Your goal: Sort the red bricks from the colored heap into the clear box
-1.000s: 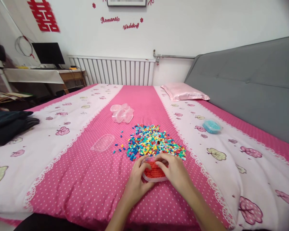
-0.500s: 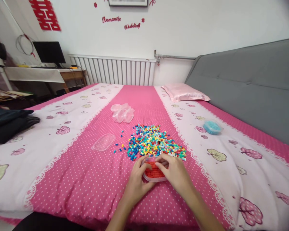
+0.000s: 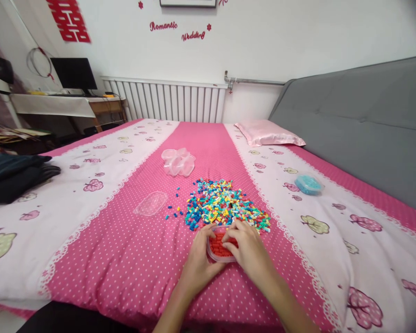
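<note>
A small clear plastic container [image 3: 213, 255] filled with red building bricks [image 3: 219, 245] rests on the pink bedspread close to me. Around its left side my left hand [image 3: 198, 256] is closed, fingers at the far rim and thumb at the near side. My right hand [image 3: 248, 245] reaches over the right side, thumb and fingers bent together on the red bricks; whether a brick sits between the fingertips is hidden. Just beyond both hands spreads a heap of loose multicoloured bricks [image 3: 222, 203].
A clear lid [image 3: 151, 204] lies left of the heap, with several clear containers [image 3: 178, 163] farther back. At the right stands a container of light-blue pieces [image 3: 308, 184]. A pink pillow [image 3: 268, 133] rests by the grey headboard [image 3: 353, 115]; dark clothing [image 3: 17, 178] lies at the left.
My left fingers have drawn back from over the red bricks to the container's rim. The right fingers have shifted slightly within the container. The whole view has moved a little.
</note>
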`<state>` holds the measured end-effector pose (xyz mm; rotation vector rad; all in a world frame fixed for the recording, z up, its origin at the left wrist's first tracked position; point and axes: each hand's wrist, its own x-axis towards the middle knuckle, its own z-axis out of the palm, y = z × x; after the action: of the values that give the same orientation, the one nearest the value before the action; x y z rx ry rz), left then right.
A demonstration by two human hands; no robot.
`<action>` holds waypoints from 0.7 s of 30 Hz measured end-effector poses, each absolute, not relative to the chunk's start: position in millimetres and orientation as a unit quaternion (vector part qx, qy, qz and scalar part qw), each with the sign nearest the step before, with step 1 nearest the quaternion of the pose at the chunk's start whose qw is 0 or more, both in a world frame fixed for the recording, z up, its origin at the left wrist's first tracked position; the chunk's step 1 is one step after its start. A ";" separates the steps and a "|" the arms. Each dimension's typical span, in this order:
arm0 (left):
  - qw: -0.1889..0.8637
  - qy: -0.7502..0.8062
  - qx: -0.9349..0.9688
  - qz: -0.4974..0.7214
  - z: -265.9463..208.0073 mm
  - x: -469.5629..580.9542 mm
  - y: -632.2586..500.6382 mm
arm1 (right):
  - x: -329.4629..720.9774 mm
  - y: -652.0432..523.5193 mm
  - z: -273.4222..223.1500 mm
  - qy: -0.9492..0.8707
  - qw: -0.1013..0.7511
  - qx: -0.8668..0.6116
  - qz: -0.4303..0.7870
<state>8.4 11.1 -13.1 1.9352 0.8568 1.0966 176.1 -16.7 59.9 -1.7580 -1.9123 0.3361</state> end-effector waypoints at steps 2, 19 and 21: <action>0.368 0.336 0.754 0.427 -13.4 8.8 11.2 | 173.8 -17.1 60.7 -0.706 0.251 -0.651 0.118; 0.362 0.331 0.757 0.432 -12.1 9.5 10.7 | 170.5 -15.4 53.0 -0.714 0.241 -0.650 0.094; 0.353 0.327 0.764 0.430 -10.6 9.0 11.1 | 170.1 -14.7 52.6 -0.712 0.239 -0.653 0.099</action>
<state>9.0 11.1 -10.6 1.9746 0.8451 1.1131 170.1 -14.7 52.6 -1.7871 -1.9493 0.2701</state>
